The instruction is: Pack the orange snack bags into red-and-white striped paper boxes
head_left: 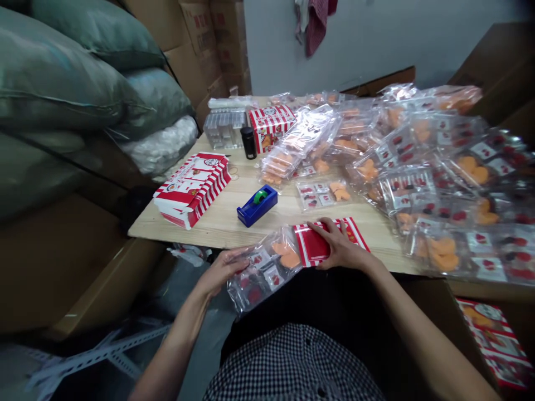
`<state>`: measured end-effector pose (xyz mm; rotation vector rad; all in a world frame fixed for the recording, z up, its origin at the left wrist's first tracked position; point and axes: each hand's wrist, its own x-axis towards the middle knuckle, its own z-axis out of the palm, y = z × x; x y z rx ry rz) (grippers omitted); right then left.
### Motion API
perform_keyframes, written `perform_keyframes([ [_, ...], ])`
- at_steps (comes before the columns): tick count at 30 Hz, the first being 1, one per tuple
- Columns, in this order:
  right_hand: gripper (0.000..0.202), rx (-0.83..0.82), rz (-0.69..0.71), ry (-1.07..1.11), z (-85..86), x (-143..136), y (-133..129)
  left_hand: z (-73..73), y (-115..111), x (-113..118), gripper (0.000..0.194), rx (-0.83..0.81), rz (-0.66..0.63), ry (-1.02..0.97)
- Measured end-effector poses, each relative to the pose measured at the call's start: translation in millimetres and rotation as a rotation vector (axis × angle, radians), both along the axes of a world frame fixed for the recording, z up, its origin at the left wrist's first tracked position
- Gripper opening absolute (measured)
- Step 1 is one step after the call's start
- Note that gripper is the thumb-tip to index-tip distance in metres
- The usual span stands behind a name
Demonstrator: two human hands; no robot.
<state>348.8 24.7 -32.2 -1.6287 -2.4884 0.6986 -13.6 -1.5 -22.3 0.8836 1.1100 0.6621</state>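
At the table's front edge, my left hand [221, 272] grips the left end of a clear plastic pack [273, 259]. Orange shapes and small red and dark pieces show through its film, and its lower part hangs over the edge. The pack's right end meets the open side of a red-and-white striped carton [308, 245]; I cannot tell how far in it reaches. My right hand [340, 245] holds that carton, thumb at the near side and fingers across the top. Just beyond them is a blue tape dispenser [258, 206] with a green roll.
Another striped carton [194, 186] lies at the left of the wooden table [221, 231]. Behind stand a black cylinder [248, 143], an upright striped carton [271, 125] and clear trays [225, 128]. Many plastic packs [443, 195] cover the right side. Stuffed sacks [58, 72] rise at left.
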Motion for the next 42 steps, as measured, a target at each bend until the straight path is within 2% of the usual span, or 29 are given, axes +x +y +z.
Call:
perform_keyframes([
  [6,0.125,-0.005,0.029,0.011,-2.2,-1.2,-0.3,20.2,54.4,-5.5,0.049,0.137,-0.423,0.016],
  [8,0.125,-0.005,0.03,0.015,-2.3,-1.5,-1.2,23.7,69.1,-3.1,0.051,0.13,-0.5,0.015],
  [10,0.125,0.004,0.033,0.021,-2.6,-1.8,-2.3,22.3,79.4,2.7,0.052,0.12,-0.512,0.032],
  [13,0.122,0.031,0.035,0.038,-4.2,-2.8,-3.5,11.2,85.3,21.1,0.054,0.079,-0.438,0.035],
  [17,0.116,0.093,0.015,0.05,-7.9,-2.9,-4.0,-8.6,77.7,53.1,0.068,0.058,-0.177,0.073],
  [20,0.11,0.153,-0.026,0.033,-7.9,0.7,-5.9,-13.2,63.2,60.9,0.087,0.1,0.004,0.099],
  [23,0.109,0.218,-0.108,0.025,-3.7,1.4,-12.2,-5.8,44.1,49.5,0.089,0.177,0.121,0.084],
  [27,0.111,0.302,-0.162,0.072,3.6,-18.6,-27.3,11.2,20.5,39.0,0.065,0.341,0.116,0.132],
  [32,0.12,0.391,-0.229,0.177,6.1,-59.2,-42.6,34.3,4.9,64.9,0.05,0.576,0.002,0.312],
  [36,0.124,0.446,-0.324,0.235,7.2,-71.9,-43.8,49.9,4.6,85.6,0.043,0.851,-0.069,0.539],
  [38,0.122,0.466,-0.386,0.269,12.5,-74.0,-43.6,53.8,5.0,92.8,0.047,0.944,-0.071,0.611],
  [39,0.121,0.477,-0.427,0.298,16.9,-75.4,-44.4,54.7,4.2,96.5,0.056,0.96,-0.036,0.604],
  [41,0.12,0.503,-0.532,0.386,28.5,-79.5,-49.5,55.4,-0.1,104.6,0.077,0.891,0.075,0.449],
  [42,0.12,0.514,-0.584,0.438,35.4,-81.7,-54.3,55.6,-3.6,108.5,0.079,0.801,0.116,0.321],
])
